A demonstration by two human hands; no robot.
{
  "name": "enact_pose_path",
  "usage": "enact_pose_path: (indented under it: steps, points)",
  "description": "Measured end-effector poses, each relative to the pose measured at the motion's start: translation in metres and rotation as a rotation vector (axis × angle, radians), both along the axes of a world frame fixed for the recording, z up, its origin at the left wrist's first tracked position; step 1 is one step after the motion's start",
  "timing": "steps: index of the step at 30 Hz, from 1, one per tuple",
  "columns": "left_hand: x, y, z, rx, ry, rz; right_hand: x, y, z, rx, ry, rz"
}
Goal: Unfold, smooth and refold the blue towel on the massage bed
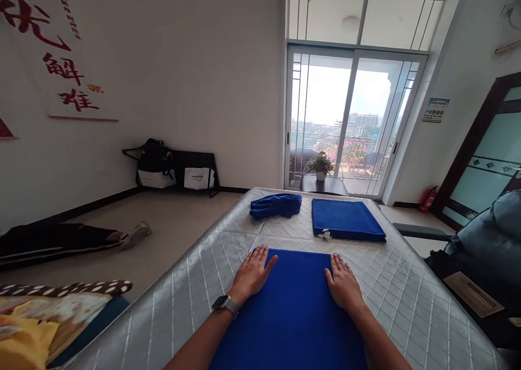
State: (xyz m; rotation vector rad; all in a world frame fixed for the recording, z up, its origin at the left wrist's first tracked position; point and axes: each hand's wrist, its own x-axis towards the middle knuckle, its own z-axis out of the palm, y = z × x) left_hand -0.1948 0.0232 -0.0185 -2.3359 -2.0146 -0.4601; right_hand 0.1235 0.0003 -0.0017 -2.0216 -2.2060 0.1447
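A blue cloth (295,305) lies smooth and flat on the quilted silver mattress (195,283), its near end running out of view. My left hand (253,272) rests flat on its far left corner, fingers stretched forward and thumb apart; a watch is on that wrist. On the far right corner, my right hand (342,283) lies in the same way, palm down with the thumb spread. Beyond them sit a stack of folded blue cloths (345,218) with a white tag and, to its left, a crumpled blue cloth (275,205).
A person's leg (73,240) stretches across the floor at left, near patterned bedding (69,316). A potted plant (321,166) stands on a chair past the mattress, before glass sliding doors. Dark padded furniture (488,240) borders the right side.
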Motion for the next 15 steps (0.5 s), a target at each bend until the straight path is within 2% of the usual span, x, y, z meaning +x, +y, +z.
enact_pose_path:
  steps: [9, 15]
  points:
    - [-0.001, 0.003, -0.002, 0.008, -0.049, 0.001, -0.001, 0.002, -0.005, -0.008, -0.020, -0.017]
    - [-0.003, 0.000, 0.003, 0.003, -0.030, -0.025, -0.005, -0.003, 0.008, -0.027, -0.061, -0.012]
